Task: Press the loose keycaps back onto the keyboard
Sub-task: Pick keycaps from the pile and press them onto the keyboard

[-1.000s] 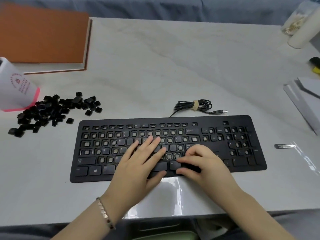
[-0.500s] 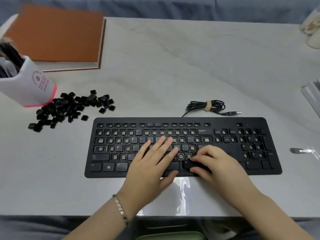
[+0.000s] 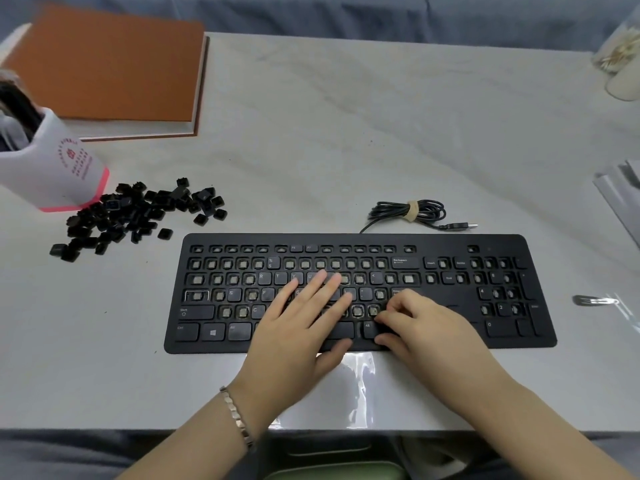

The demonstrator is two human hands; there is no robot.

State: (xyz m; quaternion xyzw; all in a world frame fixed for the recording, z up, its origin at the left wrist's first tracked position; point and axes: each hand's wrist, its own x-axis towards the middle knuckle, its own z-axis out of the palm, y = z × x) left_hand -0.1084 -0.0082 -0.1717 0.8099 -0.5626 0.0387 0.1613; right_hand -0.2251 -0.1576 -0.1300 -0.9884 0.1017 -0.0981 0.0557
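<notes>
Near the lower middle of the frame, both hands lay on the keyboard (image 3: 346,239), which sat on the desk (image 3: 346,150) with its long axis running left to right; the left hand (image 3: 298,327) was spread flat, fingers straight and slightly apart, resting over the middle letter rows; the right hand (image 3: 426,327) was curled, its fingertips (image 3: 382,320) and thumb drawn together over the bottom row just right of the Alt key, and whether a cap was pinched beneath them I could not tell, since the fingers hid it; many sockets across the board stood bare, showing pale stems, so the job looked far from done; the loose keycaps (image 3: 138,216) lay in a black heap at the middle left of the frame, just off the keyboard's upper left corner and touching the foot of a white cup (image 3: 52,168); that heap lay up and to the left of both hands, well apart from the right and nearer the left, so the left hand seemed the better placed to fetch the next cap without crossing over; a bundled cable (image 3: 408,211) rested above the keyboard's top edge.
</notes>
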